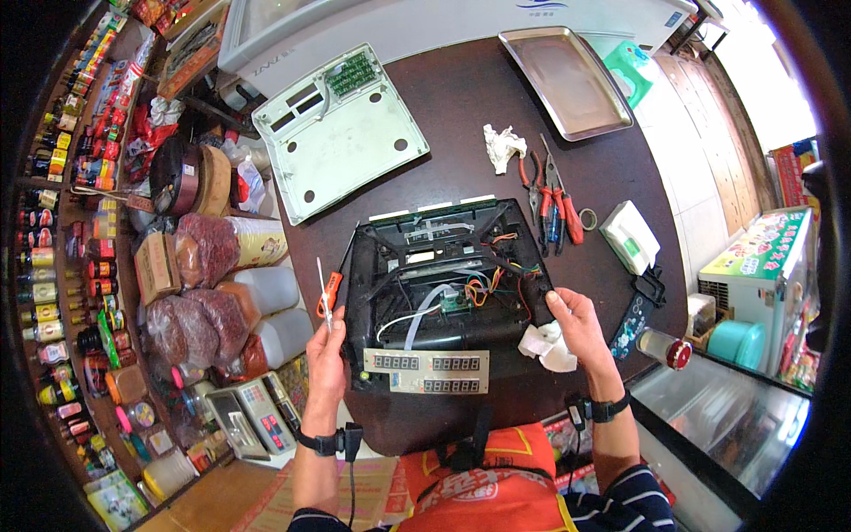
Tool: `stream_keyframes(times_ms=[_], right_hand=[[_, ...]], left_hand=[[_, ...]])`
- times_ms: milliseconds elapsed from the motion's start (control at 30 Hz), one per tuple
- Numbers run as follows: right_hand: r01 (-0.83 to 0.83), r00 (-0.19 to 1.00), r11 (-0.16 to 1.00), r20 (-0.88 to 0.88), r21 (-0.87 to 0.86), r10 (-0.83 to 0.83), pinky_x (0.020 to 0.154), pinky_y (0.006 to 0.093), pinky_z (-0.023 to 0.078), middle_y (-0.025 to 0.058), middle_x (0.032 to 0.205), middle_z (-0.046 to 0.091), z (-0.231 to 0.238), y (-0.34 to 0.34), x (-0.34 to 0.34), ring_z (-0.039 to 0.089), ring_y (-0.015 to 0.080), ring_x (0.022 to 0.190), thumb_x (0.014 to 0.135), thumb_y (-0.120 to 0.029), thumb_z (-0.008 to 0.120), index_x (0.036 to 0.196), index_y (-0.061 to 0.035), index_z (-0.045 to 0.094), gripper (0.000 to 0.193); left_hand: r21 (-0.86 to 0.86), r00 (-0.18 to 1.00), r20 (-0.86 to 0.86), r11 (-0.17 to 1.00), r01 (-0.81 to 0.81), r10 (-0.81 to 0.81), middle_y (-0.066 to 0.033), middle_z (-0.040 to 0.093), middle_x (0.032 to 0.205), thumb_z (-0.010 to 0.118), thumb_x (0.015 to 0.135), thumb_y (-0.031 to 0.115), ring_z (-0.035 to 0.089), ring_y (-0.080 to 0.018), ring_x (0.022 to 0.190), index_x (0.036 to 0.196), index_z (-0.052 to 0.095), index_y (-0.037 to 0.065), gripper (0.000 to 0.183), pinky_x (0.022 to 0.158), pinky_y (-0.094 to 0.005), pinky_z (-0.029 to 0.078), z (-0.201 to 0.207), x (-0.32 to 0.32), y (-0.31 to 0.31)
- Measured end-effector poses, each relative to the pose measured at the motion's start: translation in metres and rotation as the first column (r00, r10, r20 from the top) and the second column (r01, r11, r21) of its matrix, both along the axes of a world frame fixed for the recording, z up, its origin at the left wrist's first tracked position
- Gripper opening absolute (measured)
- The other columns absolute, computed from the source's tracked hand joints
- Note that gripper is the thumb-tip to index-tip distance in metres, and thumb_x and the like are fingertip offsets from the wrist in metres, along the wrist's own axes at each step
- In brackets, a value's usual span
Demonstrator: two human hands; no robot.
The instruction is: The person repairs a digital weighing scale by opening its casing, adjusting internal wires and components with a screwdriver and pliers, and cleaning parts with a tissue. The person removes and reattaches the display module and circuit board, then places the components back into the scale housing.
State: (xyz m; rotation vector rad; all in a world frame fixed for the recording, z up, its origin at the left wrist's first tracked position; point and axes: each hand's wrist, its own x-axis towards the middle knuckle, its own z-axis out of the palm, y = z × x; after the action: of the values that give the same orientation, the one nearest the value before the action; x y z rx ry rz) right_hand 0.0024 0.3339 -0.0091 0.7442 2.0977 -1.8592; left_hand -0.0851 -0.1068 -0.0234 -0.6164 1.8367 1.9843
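Observation:
In front of me on the dark table lies the opened black base [443,330] of an electronic scale, with coloured wires and a small green board inside. A display board [439,371] with digit windows rests along its near edge. My left hand [326,359] is closed on a slim, pale, stick-like tool [324,288] pointing away from me. Beside that tool is an orange-handled screwdriver [331,291], partly hidden. My right hand [578,324] grips the base's right edge between thumb and fingers; the fingers are partly hidden. Crumpled white tissue [548,348] lies by this hand.
The pale upper housing [346,142] lies upturned at far left, a metal tray [572,84] at far right. Red-handled pliers [551,191], a tape roll [588,219], a white box [630,238] and a red-lidded jar [665,348] are on the right. Shelves [66,182] line the left.

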Motion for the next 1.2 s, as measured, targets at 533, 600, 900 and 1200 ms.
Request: stream_keyframes(times_ms=[533, 600, 900, 1200], right_hand=[[-0.093, 0.993, 0.982, 0.086, 0.165, 0.080, 0.075, 0.0314, 0.050, -0.0013, 0.086, 0.068, -0.011, 0.005, 0.003, 0.054, 0.0053, 0.085, 0.115, -0.030, 0.066, 0.120, 0.0033, 0.078, 0.036], [-0.135, 0.991, 0.966, 0.054, 0.222, 0.126, 0.079, 0.0374, 0.055, 0.0055, 0.088, 0.076, -0.017, 0.003, 0.008, 0.064, 0.0103, 0.085, 0.114, -0.029, 0.066, 0.126, 0.0029, 0.077, 0.036], [-0.192, 0.975, 0.902, 0.180, 0.387, 0.130, 0.081, 0.0457, 0.057, 0.0226, 0.089, 0.074, -0.053, -0.003, 0.008, 0.074, 0.0335, 0.083, 0.110, -0.025, 0.066, 0.131, -0.0048, 0.077, 0.032], [-0.126, 0.991, 0.910, 0.084, 0.396, 0.101, 0.076, 0.0430, 0.055, 0.0217, 0.083, 0.070, -0.109, 0.002, 0.026, 0.067, 0.0240, 0.076, 0.110, -0.025, 0.067, 0.130, -0.0022, 0.076, 0.032]], left_hand=[[0.030, 0.997, 0.052, 0.997, -0.065, 0.064, -0.0069, 0.073, 0.145, 0.062, 0.117, 0.023, 0.071, -0.0161, 0.123, 0.155, 0.065, -0.001, 0.045, 0.110, -0.0348, 0.054, -0.005, 0.009, 0.010], [-0.049, 0.999, 0.047, 0.999, -0.023, 0.025, -0.0018, 0.071, 0.141, 0.066, 0.116, 0.024, 0.065, -0.0115, 0.124, 0.158, 0.063, -0.001, 0.049, 0.113, -0.0313, 0.049, -0.018, 0.020, 0.008], [-0.160, 0.991, 0.137, 0.987, 0.022, 0.000, 0.0020, 0.066, 0.142, 0.069, 0.115, 0.024, 0.057, -0.0082, 0.124, 0.163, 0.057, 0.000, 0.055, 0.113, -0.0285, 0.043, -0.065, 0.036, 0.014], [-0.160, 0.993, 0.109, 0.986, 0.049, -0.031, -0.0020, 0.067, 0.150, 0.069, 0.115, 0.027, 0.058, -0.0120, 0.136, 0.163, 0.057, 0.001, 0.056, 0.121, -0.0327, 0.042, -0.086, 0.045, 0.014]])
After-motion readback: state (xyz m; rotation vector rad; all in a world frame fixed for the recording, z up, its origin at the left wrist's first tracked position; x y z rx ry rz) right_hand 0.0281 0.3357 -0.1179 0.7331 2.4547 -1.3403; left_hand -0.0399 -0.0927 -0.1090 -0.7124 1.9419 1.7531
